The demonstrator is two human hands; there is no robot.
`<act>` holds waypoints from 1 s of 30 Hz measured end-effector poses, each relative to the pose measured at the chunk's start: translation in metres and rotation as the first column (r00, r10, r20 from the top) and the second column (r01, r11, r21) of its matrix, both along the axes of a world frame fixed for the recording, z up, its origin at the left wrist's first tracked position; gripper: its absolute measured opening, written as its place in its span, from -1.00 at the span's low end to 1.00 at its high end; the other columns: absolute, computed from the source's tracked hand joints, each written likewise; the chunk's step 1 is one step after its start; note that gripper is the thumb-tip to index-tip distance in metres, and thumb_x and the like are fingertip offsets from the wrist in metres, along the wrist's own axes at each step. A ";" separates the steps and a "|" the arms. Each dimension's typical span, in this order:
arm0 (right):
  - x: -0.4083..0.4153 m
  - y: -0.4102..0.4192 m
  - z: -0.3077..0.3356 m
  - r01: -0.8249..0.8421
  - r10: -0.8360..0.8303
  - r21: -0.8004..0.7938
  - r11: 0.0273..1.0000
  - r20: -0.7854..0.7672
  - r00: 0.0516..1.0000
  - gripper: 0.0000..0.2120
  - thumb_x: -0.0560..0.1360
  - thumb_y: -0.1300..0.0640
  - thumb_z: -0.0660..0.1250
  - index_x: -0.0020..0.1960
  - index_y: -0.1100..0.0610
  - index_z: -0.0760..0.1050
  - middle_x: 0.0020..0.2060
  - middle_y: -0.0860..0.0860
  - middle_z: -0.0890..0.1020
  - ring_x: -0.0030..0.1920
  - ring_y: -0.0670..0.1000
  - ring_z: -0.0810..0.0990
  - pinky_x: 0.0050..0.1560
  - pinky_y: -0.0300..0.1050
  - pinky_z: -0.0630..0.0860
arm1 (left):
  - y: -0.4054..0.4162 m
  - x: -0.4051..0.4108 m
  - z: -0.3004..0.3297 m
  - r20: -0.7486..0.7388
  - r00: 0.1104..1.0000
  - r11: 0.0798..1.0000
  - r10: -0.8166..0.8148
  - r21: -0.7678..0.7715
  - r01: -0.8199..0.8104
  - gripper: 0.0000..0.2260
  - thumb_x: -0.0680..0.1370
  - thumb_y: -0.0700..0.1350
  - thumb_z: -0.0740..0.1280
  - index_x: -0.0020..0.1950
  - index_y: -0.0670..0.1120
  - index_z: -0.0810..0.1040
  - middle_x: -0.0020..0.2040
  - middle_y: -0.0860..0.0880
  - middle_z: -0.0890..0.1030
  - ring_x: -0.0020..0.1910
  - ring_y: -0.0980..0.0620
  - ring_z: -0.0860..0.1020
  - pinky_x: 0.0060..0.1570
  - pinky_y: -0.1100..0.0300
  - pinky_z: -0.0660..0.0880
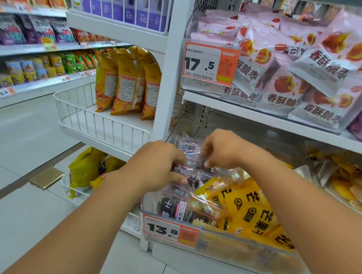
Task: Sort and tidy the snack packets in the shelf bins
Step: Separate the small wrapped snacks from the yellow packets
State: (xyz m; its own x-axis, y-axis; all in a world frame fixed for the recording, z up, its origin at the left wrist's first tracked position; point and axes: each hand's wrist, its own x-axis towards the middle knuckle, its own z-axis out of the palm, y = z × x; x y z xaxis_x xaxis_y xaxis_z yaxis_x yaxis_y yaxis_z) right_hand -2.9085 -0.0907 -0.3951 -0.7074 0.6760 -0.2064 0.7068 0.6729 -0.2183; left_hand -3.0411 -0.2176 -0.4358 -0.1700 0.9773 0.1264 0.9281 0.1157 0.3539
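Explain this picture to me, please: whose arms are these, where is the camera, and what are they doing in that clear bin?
There is no machine here. A person wears a camera on the head, looking forward and down, so the two bare arms are their own. The left hand and right hand both pinch small clear packets with dark contents above a clear plastic bin on a shop shelf. The same bin also holds yellow packets. A price tag reading 13.8 sits on its front. On the shelf above lie pink and white packets; to the left, orange bags stand in a white wire basket.
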 end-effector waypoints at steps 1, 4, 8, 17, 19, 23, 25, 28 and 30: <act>0.000 0.001 -0.001 0.015 -0.016 -0.048 0.999 -0.017 1.000 -0.80 0.41 0.16 0.56 0.02 0.12 0.69 -0.17 -0.04 0.68 -0.10 0.00 0.66 -0.12 -0.16 0.58 | 0.001 0.002 0.001 -0.034 0.999 1.000 -0.002 -0.030 0.001 -0.67 0.44 0.16 0.51 0.16 0.10 0.67 0.02 0.05 0.69 0.02 0.01 0.59 0.06 0.06 0.53; -0.003 -0.002 -0.016 0.023 -0.017 -0.117 0.993 0.051 0.999 -0.77 0.41 0.05 0.56 0.02 0.11 0.70 -0.15 -0.02 0.71 -0.10 0.01 0.69 -0.08 -0.09 0.66 | 0.004 0.007 0.001 -0.182 0.983 0.996 -0.014 -0.091 -0.002 -0.81 0.58 0.14 0.35 -0.07 0.06 0.67 -0.19 0.04 0.63 -0.12 -0.03 0.54 -0.09 0.11 0.37; -0.010 -0.002 -0.034 0.040 -0.038 -0.023 0.999 0.099 0.994 -0.73 0.37 -0.03 0.59 -0.05 0.11 0.68 -0.15 0.01 0.71 -0.11 0.04 0.69 -0.11 -0.04 0.66 | 0.007 0.009 -0.005 -0.236 0.972 0.993 -0.003 -0.119 -0.026 -0.57 0.66 0.09 0.23 -0.38 0.00 0.35 -0.39 0.03 0.40 -0.26 -0.05 0.42 -0.25 0.12 0.21; -0.019 0.003 -0.033 0.104 -0.056 0.150 0.983 -0.293 0.954 -0.82 0.38 0.28 0.56 -0.32 0.07 0.66 -0.42 -0.04 0.66 -0.37 -0.09 0.65 -0.15 -0.06 0.67 | 0.013 0.010 -0.013 -0.313 0.950 0.995 0.013 -0.089 -0.042 -0.81 0.57 0.14 0.37 -0.04 0.07 0.70 -0.15 0.06 0.57 -0.07 -0.02 0.50 -0.01 0.09 0.27; -0.014 0.002 -0.035 0.118 -0.092 0.056 0.991 -0.338 0.937 -0.86 0.39 0.26 0.57 -0.31 0.14 0.65 -0.42 -0.02 0.66 -0.39 -0.12 0.65 -0.19 -0.10 0.66 | 0.015 0.010 -0.015 -0.290 0.956 0.995 0.038 -0.080 -0.064 -0.83 0.54 0.13 0.41 -0.12 0.06 0.66 -0.18 0.09 0.54 -0.06 0.00 0.48 0.05 0.04 0.26; -0.012 -0.002 -0.039 0.000 0.007 0.048 0.999 -0.143 0.990 -0.66 0.40 0.19 0.57 -0.42 0.12 0.46 -0.41 0.07 0.59 -0.28 0.12 0.66 -0.20 0.04 0.63 | 0.011 0.003 -0.009 -0.174 0.984 0.999 0.050 -0.003 -0.051 -0.79 0.44 0.17 0.51 -0.09 0.07 0.68 0.00 0.08 0.53 0.04 0.01 0.50 -0.01 0.10 0.29; -0.017 0.001 -0.038 -0.004 0.009 0.063 0.998 -0.079 0.997 -0.56 0.43 0.19 0.54 -0.45 0.11 0.33 -0.47 0.04 0.45 -0.36 0.13 0.52 -0.29 -0.02 0.49 | 0.009 -0.003 -0.011 -0.170 0.985 0.999 0.023 0.040 -0.016 -0.79 0.42 0.18 0.52 -0.09 0.09 0.65 0.19 0.08 0.51 0.21 0.00 0.44 0.11 0.05 0.36; -0.024 -0.005 -0.034 -0.032 0.029 0.099 0.995 0.031 0.999 -0.76 0.49 0.12 0.48 -0.29 0.19 0.54 -0.30 0.07 0.53 -0.19 0.11 0.51 -0.18 -0.05 0.46 | 0.007 -0.006 -0.015 -0.119 0.993 1.000 -0.011 0.004 0.012 -0.81 0.44 0.17 0.50 -0.20 0.12 0.57 0.07 0.03 0.58 0.16 -0.03 0.50 0.12 0.03 0.46; -0.027 -0.009 -0.029 -0.075 0.065 0.073 0.995 0.137 0.989 -0.81 0.53 0.09 0.44 -0.03 0.24 0.66 -0.10 0.10 0.62 -0.03 0.12 0.60 -0.06 -0.04 0.52 | 0.007 -0.005 -0.015 -0.105 0.994 1.000 -0.002 -0.019 0.000 -0.82 0.48 0.15 0.47 -0.19 0.12 0.55 0.00 0.00 0.55 0.07 -0.05 0.52 0.05 0.03 0.49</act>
